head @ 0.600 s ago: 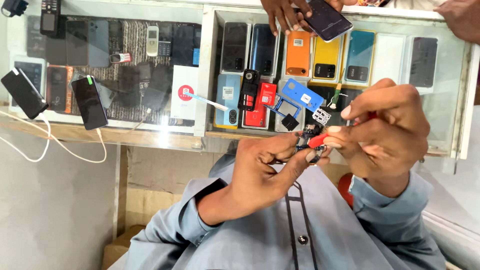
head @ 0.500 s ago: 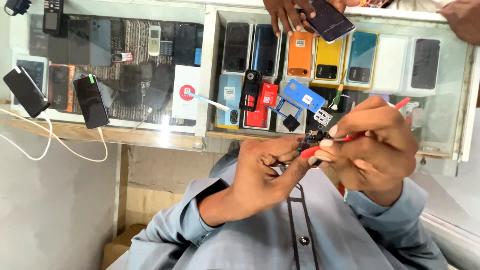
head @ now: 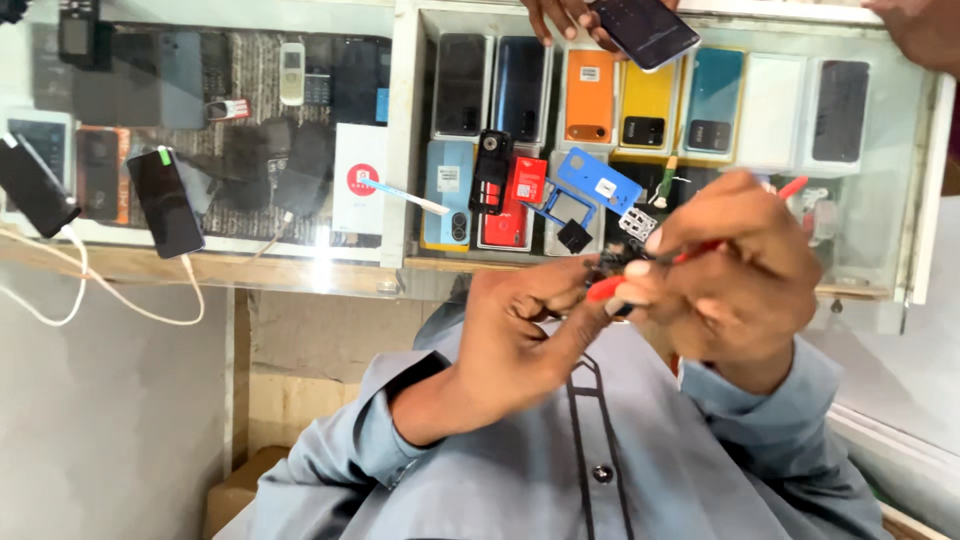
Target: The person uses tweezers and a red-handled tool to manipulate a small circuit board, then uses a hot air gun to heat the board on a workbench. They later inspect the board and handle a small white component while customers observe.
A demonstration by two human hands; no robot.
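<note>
While both hands meet in front of the chest, the grey-blue shirt [head: 600,470] w/ dark buttons fills the nearest part of the view. The left hand [head: 520,340] is closed, its fingers curled, and its thumb and fingertips pinch a small dark part [head: 608,264] at the meeting point of the two hands. The right hand [head: 740,270] is also closed, gripping a thin red tool [head: 700,250] like a pen; the red end shows beside the left thumb and the other end sticks out past the knuckles to the upper right. The tool tip touches or is very near to the dark part, but motion blur hides the exact contact.

Just behind the hands is the glass counter [head: 300,270] w/ a wooden edge. On the glass, near the hands, lie a blue phone frame [head: 598,185], a small black square piece [head: 574,236], a small white piece [head: 636,222] and a red card [head: 527,180]. On the left side two dark phones [head: 165,200] lie on the glass, approx. side by side, w/ white cables [head: 90,300] hanging over the edge.

Under the glass, farther away, phone boxes stand in a row: orange [head: 588,95], yellow [head: 648,105], teal [head: 712,100], white [head: 770,110].

At the far top edge another person's hand [head: 560,15] holds a dark phone [head: 645,30].
</note>
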